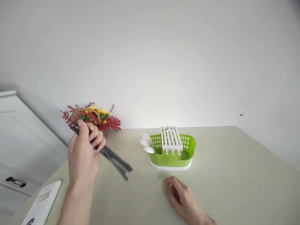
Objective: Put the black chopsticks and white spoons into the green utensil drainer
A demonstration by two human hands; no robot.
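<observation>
So on the far left there's a white cabinet [28,150] with a black handle [15,182] standing beside my table [211,187], and on the near left part of the tabletop lies a flat white box [42,203] with some dark print on it. Next along, toward the far left by the wall [150,62], is a wicker basket [104,133] of artificial flowers [102,111], yellow blooms with dark red leaves and a looped handle over the top. My left hand [85,142] is up in front of that, fist closed around a bunch of black chopsticks [114,159]; they're a bit blurred so I can't give you a count, but they slant down to the right, with the long ends poking out well past my fingers and short ends showing on the other side. Around the middle, toward the far side, sits a green utensil basket [168,161] on a white oval base tray [170,168]. Three white spoons [147,143] lean out of its left end, bowls up, and a white slotted rack [172,139] with little hooks along its near edge sits across the middle. Just on the near side of all that, slightly right, my right hand [185,197] is low over the table with fingers curled in, a narrow grip, nothing visible in it.
</observation>
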